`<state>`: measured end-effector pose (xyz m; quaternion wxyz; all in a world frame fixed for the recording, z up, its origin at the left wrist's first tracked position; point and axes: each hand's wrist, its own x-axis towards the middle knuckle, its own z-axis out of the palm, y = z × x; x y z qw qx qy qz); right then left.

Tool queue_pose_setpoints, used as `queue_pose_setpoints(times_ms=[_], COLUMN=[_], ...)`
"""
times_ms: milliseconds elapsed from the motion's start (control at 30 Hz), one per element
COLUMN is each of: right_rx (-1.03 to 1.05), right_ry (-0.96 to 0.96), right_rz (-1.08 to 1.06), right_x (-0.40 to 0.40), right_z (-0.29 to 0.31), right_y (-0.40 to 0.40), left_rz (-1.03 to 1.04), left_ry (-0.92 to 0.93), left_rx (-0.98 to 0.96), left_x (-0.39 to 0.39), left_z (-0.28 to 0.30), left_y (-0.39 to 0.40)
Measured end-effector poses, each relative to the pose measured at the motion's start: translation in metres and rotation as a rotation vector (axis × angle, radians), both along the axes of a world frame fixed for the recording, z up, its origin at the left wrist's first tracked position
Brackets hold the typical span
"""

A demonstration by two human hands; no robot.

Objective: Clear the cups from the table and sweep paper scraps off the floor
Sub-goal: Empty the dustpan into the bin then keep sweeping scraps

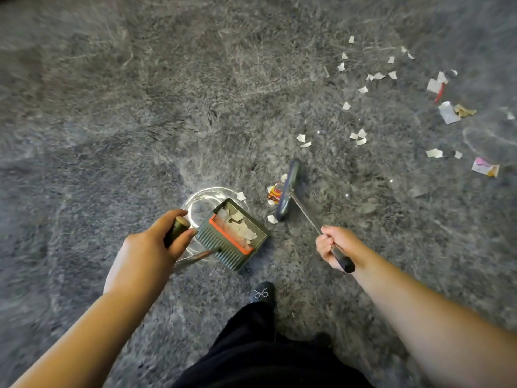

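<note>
My left hand (151, 242) grips the handle of a green dustpan (233, 233) with an orange comb edge; white paper scraps lie inside the pan. My right hand (334, 243) grips the thin metal handle of a broom, whose dark head (288, 190) rests on the floor just right of the dustpan. A red-and-yellow wrapper (274, 193) and a few white scraps sit against the broom head's left side. Several more paper scraps (361, 137) and wrappers (449, 112) are scattered over the floor to the upper right.
The floor (140, 107) is grey mottled stone with a bright light reflection under the dustpan. My dark-clothed legs and one shoe (263, 294) are at the bottom centre. A pink wrapper (484, 166) lies at the far right.
</note>
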<state>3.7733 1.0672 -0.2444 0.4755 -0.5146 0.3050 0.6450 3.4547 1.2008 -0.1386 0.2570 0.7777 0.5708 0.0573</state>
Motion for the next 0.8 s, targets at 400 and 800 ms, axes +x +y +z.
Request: queue_pose_setpoints(times_ms=[400,800], right_rx=[-0.05,-0.061], right_ry=[-0.172,-0.094], right_rz=[0.576,0.91], right_x=[-0.008,0.035], right_z=[0.008,-0.025], right_y=[-0.002,0.086], left_rz=[0.115,0.369], left_ry=[0.007,0.123], left_rx=[0.051,0.014], left_x=[-0.023,0.007], left_z=[0.011,0.007], left_y=[0.01,-0.004])
